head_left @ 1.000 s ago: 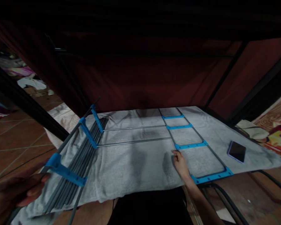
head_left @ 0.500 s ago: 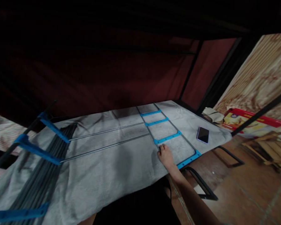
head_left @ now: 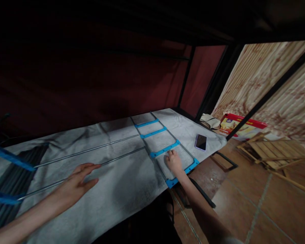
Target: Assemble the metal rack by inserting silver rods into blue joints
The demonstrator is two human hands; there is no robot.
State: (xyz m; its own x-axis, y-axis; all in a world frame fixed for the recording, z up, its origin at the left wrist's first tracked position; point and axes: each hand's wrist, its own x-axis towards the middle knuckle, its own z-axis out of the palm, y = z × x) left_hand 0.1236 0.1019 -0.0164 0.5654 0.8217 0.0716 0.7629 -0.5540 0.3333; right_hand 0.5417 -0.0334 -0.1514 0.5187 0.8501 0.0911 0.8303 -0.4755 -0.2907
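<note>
My left hand (head_left: pixel 78 181) reaches in over the lower of two thin metal rods (head_left: pixel 122 157), fingers stretched to the right and thumb apart, holding nothing. The upper rod (head_left: pixel 91 149) lies roughly parallel beyond it. At the left, both rods meet blue plastic bars (head_left: pixel 11 157). Near the middle, a ladder-like frame of grey tubes and blue crosspieces (head_left: pixel 165 149) lies flat. My right hand (head_left: pixel 174 162) is inside its nearest large section, just below a crosspiece, with fingers curled down; what they hold, if anything, is hidden.
A pale cloth (head_left: pixel 117 200) covers the surface. Dark grey tubes (head_left: pixel 22 169) lie bundled at the left. A phone (head_left: pixel 201 142) rests right of the frame. Beyond are a red and yellow box (head_left: pixel 241 127), folded wooden furniture (head_left: pixel 279 152) and a black metal frame.
My left hand has come into view from the lower left. My right hand has shifted from the frame's left tube to inside its section. The view has turned right.
</note>
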